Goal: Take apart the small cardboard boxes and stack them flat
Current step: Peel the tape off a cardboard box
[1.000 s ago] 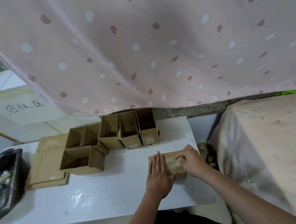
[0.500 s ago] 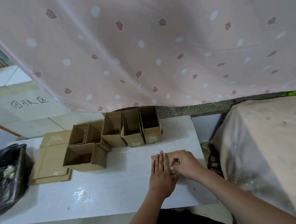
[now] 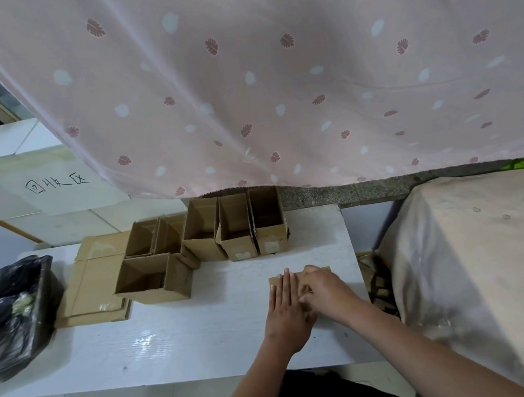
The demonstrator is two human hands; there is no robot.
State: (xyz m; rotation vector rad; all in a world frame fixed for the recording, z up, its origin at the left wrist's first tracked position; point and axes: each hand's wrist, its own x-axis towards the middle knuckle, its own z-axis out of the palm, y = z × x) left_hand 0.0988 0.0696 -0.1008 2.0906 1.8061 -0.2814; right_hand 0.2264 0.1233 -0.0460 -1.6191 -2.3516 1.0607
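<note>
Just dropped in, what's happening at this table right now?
A person is working on one small cardboard box near the white table's right edge. The left hand lies flat on it while the right hand picks at its top with curled fingers. Six open boxes still stand behind, and flattened cardboard is stacked at the left.

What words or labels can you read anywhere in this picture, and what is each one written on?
"回收区": handwritten in black on the pale sheet at the left, behind the table.
Pale stickers on the fronts of two upright boxes: too small and blurred to read.
Nothing else readable.
</note>
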